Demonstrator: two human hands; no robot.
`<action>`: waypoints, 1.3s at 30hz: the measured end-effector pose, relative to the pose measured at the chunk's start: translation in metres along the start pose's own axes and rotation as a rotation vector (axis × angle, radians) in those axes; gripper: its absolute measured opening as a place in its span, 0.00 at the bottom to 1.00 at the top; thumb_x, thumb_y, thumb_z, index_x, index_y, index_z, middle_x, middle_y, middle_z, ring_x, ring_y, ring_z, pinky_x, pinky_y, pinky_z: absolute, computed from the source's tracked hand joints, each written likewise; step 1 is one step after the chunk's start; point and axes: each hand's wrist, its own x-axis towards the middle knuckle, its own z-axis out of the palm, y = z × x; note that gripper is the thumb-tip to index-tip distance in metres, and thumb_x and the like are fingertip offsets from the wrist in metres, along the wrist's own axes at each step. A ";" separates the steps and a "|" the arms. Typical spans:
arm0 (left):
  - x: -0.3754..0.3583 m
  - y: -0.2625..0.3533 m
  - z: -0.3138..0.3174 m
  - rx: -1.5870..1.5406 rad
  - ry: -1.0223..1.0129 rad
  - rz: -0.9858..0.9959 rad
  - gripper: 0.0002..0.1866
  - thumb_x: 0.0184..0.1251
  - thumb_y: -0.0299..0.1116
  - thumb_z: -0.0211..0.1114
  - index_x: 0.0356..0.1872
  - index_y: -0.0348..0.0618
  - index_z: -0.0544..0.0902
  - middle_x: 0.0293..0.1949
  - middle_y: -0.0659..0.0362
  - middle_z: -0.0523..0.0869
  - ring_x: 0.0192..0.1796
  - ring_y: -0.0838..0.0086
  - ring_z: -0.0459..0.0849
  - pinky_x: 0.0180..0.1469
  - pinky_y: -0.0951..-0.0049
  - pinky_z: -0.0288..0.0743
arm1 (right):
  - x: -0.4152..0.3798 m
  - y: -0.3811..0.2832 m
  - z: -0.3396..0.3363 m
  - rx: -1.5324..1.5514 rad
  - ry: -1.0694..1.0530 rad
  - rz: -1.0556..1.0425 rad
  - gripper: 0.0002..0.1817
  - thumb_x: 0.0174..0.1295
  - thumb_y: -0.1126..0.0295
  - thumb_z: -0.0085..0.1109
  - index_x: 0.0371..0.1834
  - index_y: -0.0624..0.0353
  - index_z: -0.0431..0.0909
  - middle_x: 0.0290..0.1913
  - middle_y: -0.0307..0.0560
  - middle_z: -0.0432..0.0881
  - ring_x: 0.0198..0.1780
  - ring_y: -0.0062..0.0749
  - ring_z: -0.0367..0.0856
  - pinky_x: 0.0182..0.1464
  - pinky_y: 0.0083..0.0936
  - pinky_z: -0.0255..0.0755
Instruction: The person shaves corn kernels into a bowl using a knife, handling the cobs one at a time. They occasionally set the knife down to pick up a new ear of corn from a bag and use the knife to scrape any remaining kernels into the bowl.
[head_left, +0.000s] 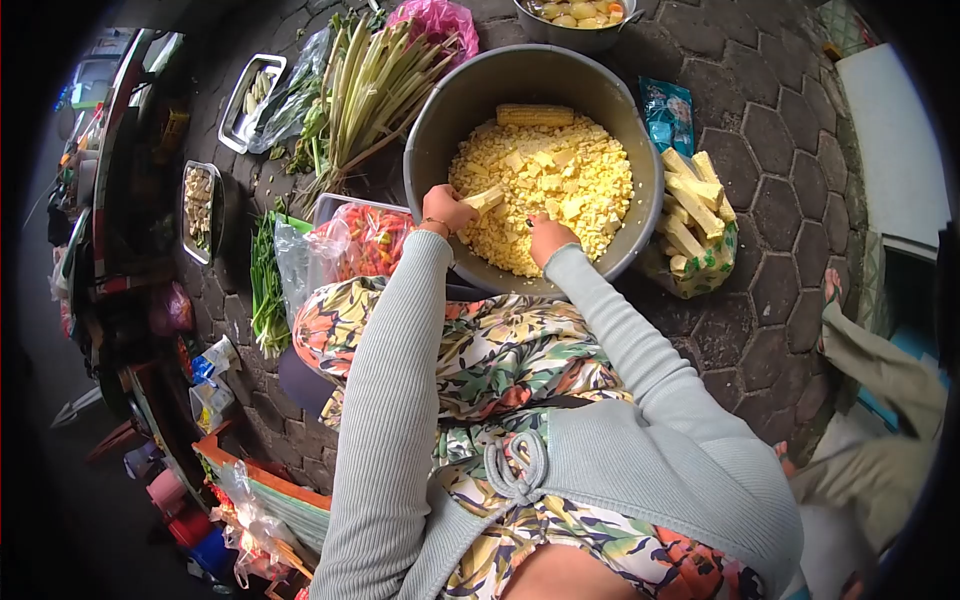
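A large grey tub (424, 130) in front of me holds a heap of cut yellow corn kernels (560, 190). One corn cob (535, 115) lies on the heap near the far wall. Over the tub's left side, my left hand (450, 208) is closed around the end of another cob (486, 198), which points to the right and looks largely stripped. My right hand (550, 240) is closed just above the kernels, to the right of that cob. A small dark bit shows at its fingers, too small to name.
Stripped cobs (695, 195) fill a bag right of the tub, near a teal packet (667, 115). Red chillies (365, 240), green onions (268, 290) and lemongrass stalks (370, 90) lie left. A pot (575, 35) stands beyond. Another person's legs (880, 370) are at right.
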 end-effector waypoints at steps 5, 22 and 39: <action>0.006 -0.003 0.016 -0.174 -0.017 -0.105 0.16 0.28 0.30 0.74 0.19 0.36 0.76 0.16 0.57 0.80 0.15 0.80 0.76 0.21 0.79 0.72 | -0.005 -0.016 0.005 -0.132 0.025 -0.033 0.14 0.65 0.64 0.34 0.40 0.63 0.66 0.31 0.56 0.81 0.37 0.45 0.81 0.38 0.38 0.74; -0.030 0.008 0.009 0.066 0.206 0.319 0.08 0.34 0.20 0.59 0.21 0.40 0.75 0.31 0.52 0.73 0.37 0.57 0.75 0.37 0.67 0.71 | -0.005 -0.020 0.002 -0.096 0.092 -0.019 0.17 0.65 0.63 0.33 0.44 0.64 0.67 0.34 0.58 0.80 0.39 0.45 0.80 0.39 0.37 0.73; -0.033 0.013 0.010 0.193 0.196 0.521 0.07 0.39 0.18 0.56 0.22 0.41 0.77 0.32 0.54 0.74 0.41 0.60 0.74 0.41 0.68 0.71 | 0.004 -0.012 0.005 -0.095 0.031 0.026 0.16 0.61 0.68 0.36 0.46 0.65 0.68 0.37 0.62 0.78 0.42 0.50 0.78 0.45 0.40 0.71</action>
